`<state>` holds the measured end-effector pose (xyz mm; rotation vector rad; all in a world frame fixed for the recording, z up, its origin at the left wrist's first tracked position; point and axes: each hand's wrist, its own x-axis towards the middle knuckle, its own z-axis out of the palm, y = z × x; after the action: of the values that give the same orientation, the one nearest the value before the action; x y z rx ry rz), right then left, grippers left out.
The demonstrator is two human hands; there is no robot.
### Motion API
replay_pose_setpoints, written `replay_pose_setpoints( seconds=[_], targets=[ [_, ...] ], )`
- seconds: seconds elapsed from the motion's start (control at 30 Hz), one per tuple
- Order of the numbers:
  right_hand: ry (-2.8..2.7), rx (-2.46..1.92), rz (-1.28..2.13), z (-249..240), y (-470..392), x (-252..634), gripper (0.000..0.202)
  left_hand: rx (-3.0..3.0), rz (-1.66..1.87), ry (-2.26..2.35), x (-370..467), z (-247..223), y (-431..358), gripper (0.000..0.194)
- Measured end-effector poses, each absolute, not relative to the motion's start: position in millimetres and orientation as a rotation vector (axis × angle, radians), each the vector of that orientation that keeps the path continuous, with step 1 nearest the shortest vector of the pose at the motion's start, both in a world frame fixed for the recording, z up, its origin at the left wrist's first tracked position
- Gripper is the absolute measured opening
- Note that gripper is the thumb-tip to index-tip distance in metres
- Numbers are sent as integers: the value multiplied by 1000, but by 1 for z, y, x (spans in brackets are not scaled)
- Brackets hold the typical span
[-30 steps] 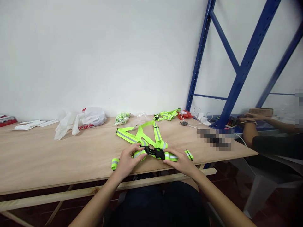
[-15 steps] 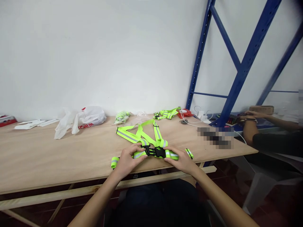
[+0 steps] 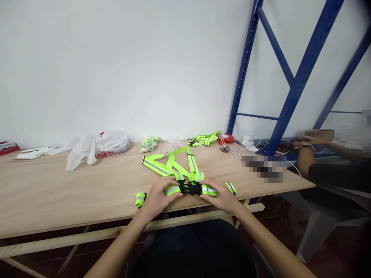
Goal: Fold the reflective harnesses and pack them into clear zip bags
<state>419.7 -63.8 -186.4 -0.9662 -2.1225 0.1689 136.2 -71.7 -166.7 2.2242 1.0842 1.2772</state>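
A neon yellow-green reflective vest of straps (image 3: 159, 166) with grey stripes lies on the table near its front edge. At its front is a black side-release buckle, in two halves. My left hand (image 3: 159, 196) pinches the prong half (image 3: 182, 186) by its strap end. The socket half (image 3: 194, 188) is gripped at its right end by my right hand (image 3: 222, 196), thumb below and fingers above. The prongs sit partly inside the socket, with a small gap showing. Loose strap ends stick out beyond both hands.
Against the wall on the wooden table (image 3: 58, 197) stand a white plastic bag (image 3: 113, 142), a bagged vest (image 3: 149, 144) and another reflective vest (image 3: 207, 138). White cables (image 3: 236, 150) trail at the right. Beyond the blue rack post (image 3: 285, 104), another person's arm (image 3: 307, 160) rests at a blue surface.
My hands have come slightly closer together. The prong half has slid right, further into the socket half, and the gap between them has narrowed.
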Motion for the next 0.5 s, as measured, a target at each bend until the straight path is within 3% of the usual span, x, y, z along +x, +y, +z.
replay_pose_setpoints(
  seconds=[0.5],
  targets=[
    [-2091,-1010,156,-179,-75,406,34,2222,1258,1044,137,-162,-75,23]
  ],
)
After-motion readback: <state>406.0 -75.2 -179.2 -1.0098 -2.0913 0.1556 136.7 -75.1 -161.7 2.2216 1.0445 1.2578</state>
